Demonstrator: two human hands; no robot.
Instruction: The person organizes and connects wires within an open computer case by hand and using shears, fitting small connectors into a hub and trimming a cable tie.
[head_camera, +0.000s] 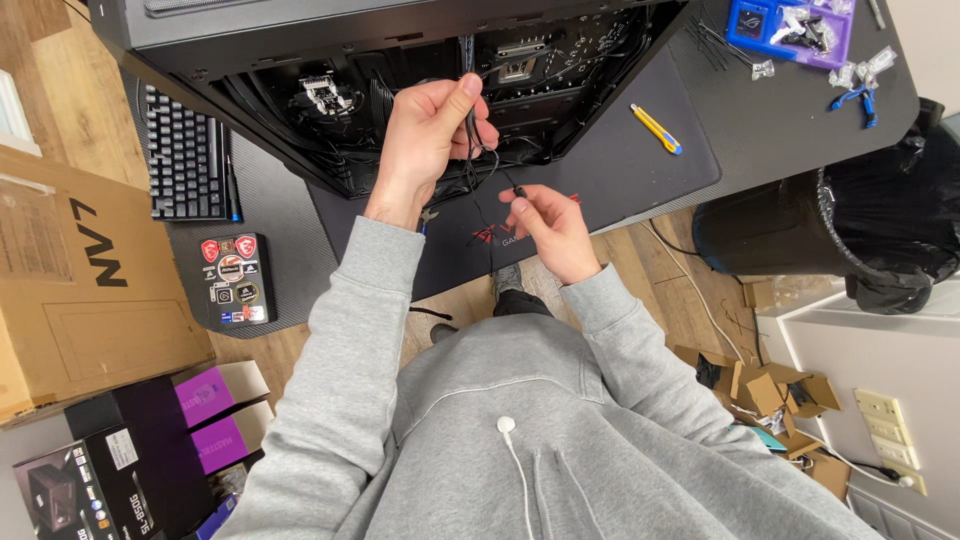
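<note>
The right hand (548, 228) pinches the small dark plug end of a thin black cable (478, 150) between thumb and fingertips. At eleven o'clock from it, the left hand (430, 135) is clenched around the same cable bundle, which trails from the open black computer case (400, 90) lying at twelve o'clock. The case rests on a dark desk mat (640, 170). A yellow utility knife (656, 129) lies at two o'clock, a keyboard (185, 155) at ten, and a black bin (860, 230) at three on the wooden floor.
</note>
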